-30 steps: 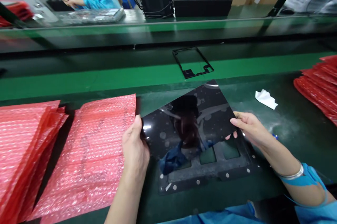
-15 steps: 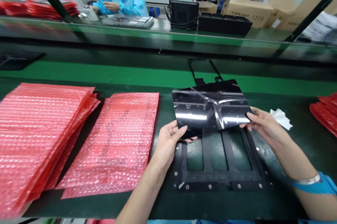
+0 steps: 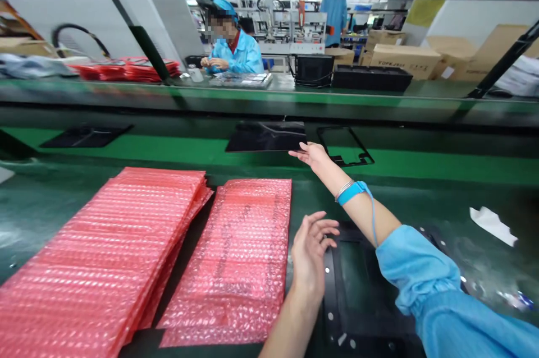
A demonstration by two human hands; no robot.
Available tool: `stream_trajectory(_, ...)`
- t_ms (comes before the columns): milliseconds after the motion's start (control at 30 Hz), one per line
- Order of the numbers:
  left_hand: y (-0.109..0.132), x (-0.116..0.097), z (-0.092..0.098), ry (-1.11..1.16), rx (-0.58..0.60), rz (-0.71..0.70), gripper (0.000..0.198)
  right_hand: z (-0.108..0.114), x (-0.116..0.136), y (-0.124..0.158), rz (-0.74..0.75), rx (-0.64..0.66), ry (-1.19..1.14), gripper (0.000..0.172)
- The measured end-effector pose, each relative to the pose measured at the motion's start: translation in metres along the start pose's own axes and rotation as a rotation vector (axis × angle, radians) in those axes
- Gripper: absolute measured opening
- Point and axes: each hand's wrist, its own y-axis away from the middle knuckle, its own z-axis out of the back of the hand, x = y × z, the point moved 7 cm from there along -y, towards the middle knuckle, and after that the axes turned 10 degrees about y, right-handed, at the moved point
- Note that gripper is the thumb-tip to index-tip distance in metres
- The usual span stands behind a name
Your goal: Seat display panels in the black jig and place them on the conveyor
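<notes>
My right hand (image 3: 310,155) reaches forward over the green strip, its fingers and thumb pinching the near right corner of a glossy black panel (image 3: 266,138) with clear film on it. Close by, my left hand (image 3: 314,243) hangs over the bench with its fingers loosely curled and apart, holding nothing. Below my right forearm lies a black frame fixture (image 3: 330,307) with round metal studs, partly hidden by the arm. A thin black frame (image 3: 366,157) rests on the green strip just right of the panel.
Red bubble-wrap bags lie left: a thick stack (image 3: 96,251) and a smaller pile (image 3: 240,251). Another black panel (image 3: 86,136) rests on the green strip (image 3: 185,150). White scrap (image 3: 492,224) lies right. A person in blue (image 3: 246,55) sits beyond the raised ledge.
The black panel has moved forward and left from above the fixture to the green strip, carried by my right hand. My left hand has let go of it. The view has tilted up.
</notes>
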Motion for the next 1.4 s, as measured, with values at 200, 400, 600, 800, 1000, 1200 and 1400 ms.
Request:
stream_trajectory(200,0.012,0.007,-0.009,0.032,0.066,0.052,0.026,0.029,-0.029,-0.013,-0.002,-0.138,0.592,0.035)
stream_trajectory(400,0.012,0.007,-0.012,0.018,0.072,0.055,0.026,0.06,-0.044,-0.012,-0.012,-0.219,1.065,0.04)
stream_trajectory(600,0.01,0.0,-0.017,-0.17,0.114,0.007,0.032,0.082,-0.039,-0.022,-0.075,-0.175,1.124,0.036)
stream_trajectory(800,0.012,-0.019,-0.019,-0.339,0.108,-0.22,0.024,0.15,-0.032,0.019,-0.003,-0.124,1.006,0.046)
stream_trajectory(1000,0.041,-0.075,-0.018,-0.595,0.003,-0.818,0.031,0.207,-0.066,0.158,0.321,0.018,0.94,0.049)
stream_trajectory(1200,0.048,-0.12,0.01,-1.166,-0.186,-0.93,0.044,0.23,-0.132,0.287,0.589,0.099,1.103,0.041)
stream_trajectory(1400,0.033,-0.144,0.063,-1.749,-0.535,-0.836,0.049,0.223,-0.151,0.32,0.738,0.189,1.217,0.051)
